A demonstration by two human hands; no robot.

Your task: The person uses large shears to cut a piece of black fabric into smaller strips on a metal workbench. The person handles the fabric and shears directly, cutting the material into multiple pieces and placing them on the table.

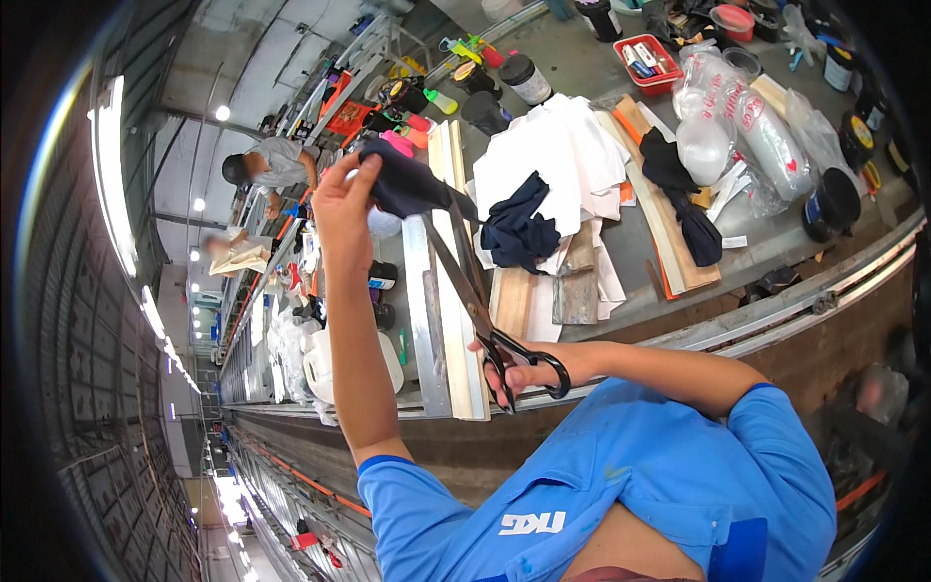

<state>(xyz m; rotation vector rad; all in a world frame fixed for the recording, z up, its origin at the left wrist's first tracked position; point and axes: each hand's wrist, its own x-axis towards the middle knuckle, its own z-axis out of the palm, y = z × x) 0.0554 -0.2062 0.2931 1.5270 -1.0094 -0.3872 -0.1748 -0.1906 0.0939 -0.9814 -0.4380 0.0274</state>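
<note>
Head view: scissors [474, 307], blades parted; right hand [521, 372] grips them; left hand [347, 194] pinches cloth [404, 184] by scissors' tips; taut cloth should cut cleanest.

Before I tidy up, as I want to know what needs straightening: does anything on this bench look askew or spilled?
Yes, mildly: the white sheets look askew, their edges splayed unevenly, and a dark cloth lies crumpled on them rather than flat. I see no clear spill.

Scissors [476, 308]: black-handled, blades parted | navy cloth [405, 182]: raised, at blade tips
</note>
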